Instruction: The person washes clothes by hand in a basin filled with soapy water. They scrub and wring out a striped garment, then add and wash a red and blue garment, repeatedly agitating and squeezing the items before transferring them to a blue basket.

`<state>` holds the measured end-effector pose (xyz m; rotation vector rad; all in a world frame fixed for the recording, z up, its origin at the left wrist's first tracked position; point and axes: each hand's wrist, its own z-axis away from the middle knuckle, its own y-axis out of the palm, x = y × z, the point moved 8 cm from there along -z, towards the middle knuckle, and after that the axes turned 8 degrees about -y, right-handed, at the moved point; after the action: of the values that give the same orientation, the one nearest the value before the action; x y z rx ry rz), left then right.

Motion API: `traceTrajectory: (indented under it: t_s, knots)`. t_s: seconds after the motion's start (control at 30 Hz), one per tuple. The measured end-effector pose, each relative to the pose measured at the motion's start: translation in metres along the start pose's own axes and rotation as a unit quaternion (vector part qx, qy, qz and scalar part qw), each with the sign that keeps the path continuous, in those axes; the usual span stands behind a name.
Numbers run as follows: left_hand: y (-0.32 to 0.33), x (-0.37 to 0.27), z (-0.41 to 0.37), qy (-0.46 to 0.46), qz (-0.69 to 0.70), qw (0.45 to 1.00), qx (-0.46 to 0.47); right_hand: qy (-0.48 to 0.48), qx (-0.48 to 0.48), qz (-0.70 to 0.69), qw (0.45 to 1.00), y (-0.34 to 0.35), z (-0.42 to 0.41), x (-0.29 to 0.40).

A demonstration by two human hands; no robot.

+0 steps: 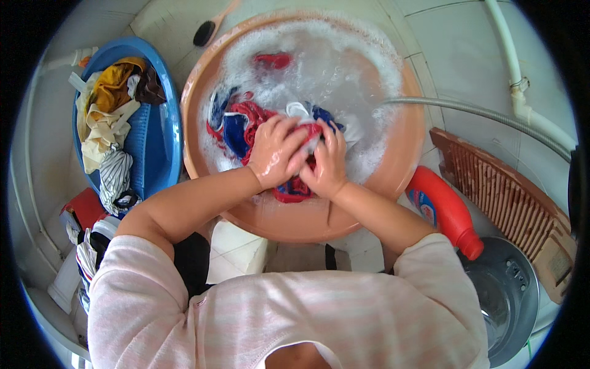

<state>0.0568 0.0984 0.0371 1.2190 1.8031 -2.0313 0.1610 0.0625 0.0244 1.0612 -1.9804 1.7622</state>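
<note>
Before me stands a large orange plastic basin (258,217) holding sudsy water (341,69). A wet red and blue garment (249,124) lies bunched in its near half, partly under the foam. My left hand (279,150) presses down on the cloth, fingers bent over a red fold. From the other side my right hand (326,159) grips the same bunch, so the two hands almost meet. A white piece of cloth (297,110) shows just beyond my fingers. Farther off, a red bit of fabric (273,60) pokes out of the suds.
A blue tub with a ribbed washboard (146,152) holds several garments at left. A flexible metal hose (479,110) reaches over the basin's right rim. Nearby are a red detergent bottle (445,212), a brown washboard (498,184), a grey bucket (495,295) and a scrub brush (205,33).
</note>
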Motion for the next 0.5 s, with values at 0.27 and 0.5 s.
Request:
traceTrajectory:
  t_s: [0.27, 0.5]
  knots:
    - [0.042, 0.103, -0.058, -0.299, 0.176, 0.919, 0.187, 0.213, 0.212, -0.100, 0.948, 0.041, -0.048, -0.081]
    - [-0.005, 0.160, -0.014, -0.303, 0.231, 0.911, 0.156, 0.650, 0.036, -0.547, 0.526, -0.003, 0.033, -0.130]
